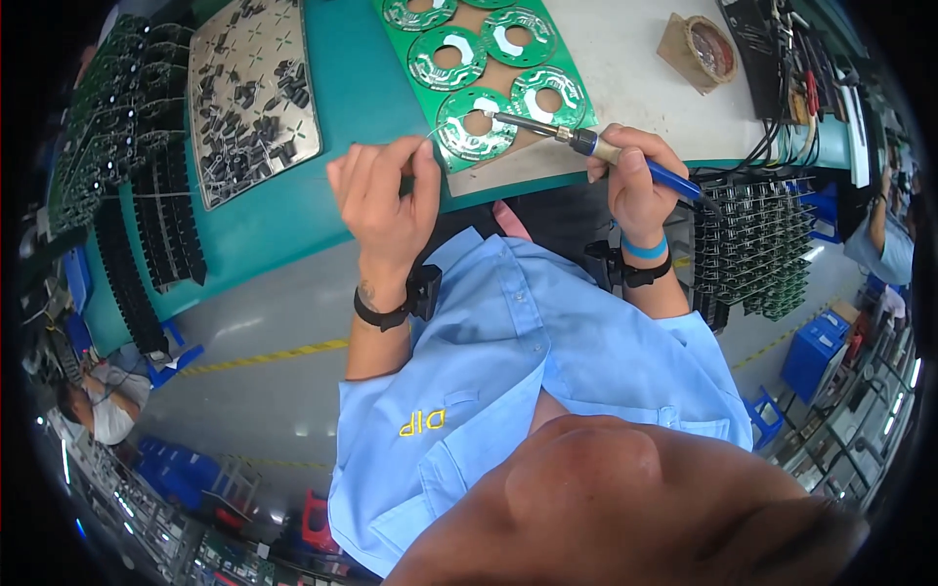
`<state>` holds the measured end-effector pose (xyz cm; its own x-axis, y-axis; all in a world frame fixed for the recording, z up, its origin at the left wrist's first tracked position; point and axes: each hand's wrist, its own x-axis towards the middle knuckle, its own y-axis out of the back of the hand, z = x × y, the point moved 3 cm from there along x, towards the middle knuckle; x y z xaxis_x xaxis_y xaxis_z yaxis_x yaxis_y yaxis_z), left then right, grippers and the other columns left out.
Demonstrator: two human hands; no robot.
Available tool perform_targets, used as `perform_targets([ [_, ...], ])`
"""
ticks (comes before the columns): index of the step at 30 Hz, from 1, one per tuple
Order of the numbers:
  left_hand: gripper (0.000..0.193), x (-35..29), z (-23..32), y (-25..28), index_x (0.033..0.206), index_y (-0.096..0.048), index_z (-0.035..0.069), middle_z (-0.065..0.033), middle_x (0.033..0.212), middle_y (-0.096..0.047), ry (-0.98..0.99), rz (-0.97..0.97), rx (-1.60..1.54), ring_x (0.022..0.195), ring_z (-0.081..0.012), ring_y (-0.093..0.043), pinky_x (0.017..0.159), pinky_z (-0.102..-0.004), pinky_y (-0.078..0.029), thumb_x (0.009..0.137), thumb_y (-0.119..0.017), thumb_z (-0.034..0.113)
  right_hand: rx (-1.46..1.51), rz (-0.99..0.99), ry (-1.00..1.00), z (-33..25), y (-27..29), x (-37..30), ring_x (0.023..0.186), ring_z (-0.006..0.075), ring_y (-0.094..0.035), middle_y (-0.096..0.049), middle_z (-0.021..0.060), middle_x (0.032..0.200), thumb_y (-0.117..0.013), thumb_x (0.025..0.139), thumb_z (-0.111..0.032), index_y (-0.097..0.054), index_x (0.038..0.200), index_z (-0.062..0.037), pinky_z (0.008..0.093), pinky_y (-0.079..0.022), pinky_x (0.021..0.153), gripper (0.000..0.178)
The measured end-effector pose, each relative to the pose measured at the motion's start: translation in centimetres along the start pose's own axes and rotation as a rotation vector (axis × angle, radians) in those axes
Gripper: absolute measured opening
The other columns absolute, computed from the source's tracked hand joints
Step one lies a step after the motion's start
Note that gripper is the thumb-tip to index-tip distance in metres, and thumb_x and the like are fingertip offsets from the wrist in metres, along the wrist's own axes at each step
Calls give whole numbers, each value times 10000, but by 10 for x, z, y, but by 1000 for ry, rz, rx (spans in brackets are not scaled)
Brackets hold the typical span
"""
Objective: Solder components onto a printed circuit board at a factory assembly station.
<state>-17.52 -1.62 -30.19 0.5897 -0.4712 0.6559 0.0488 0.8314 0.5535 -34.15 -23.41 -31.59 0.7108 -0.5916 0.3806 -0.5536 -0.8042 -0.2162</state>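
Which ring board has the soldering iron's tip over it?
The bottom-left ring board, nearest the left hand; only there does the tip of the soldering iron show overhead.

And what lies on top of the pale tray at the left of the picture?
Many small black components with thin leads are scattered on the pale tray, more densely toward its near end. Bare patches show between them; what they cover cannot be seen.

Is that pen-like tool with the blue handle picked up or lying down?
Picked up: the right hand grips the soldering iron, its tip over a round green circuit board.
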Motion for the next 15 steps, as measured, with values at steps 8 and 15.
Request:
perform_targets([
  [8, 147, -1, 0, -2, 952, -732, 107, 7, 789, -653, -12, 8, -7, 700, -191, -572, 713, -350, -359, 850, -822, 50, -56, -1, -25, 2, 2, 1, 758, 213, -746, -762, 193, 931, -662, 1039, -115, -738, 1111, 81, 302, -608, 663, 221],
  [15, 156, 0, 2, -3, 957, -738, 110, 10, 788, -652, -15, 0, -10, 704, -186, -576, 719, -348, -362, 845, -829, 50, -54, 1, -21, 1, 3, 2, 763, 213, -747, -763, 193, 925, -669, 1041, -130, -737, 1112, 81, 304, -609, 665, 233],
])
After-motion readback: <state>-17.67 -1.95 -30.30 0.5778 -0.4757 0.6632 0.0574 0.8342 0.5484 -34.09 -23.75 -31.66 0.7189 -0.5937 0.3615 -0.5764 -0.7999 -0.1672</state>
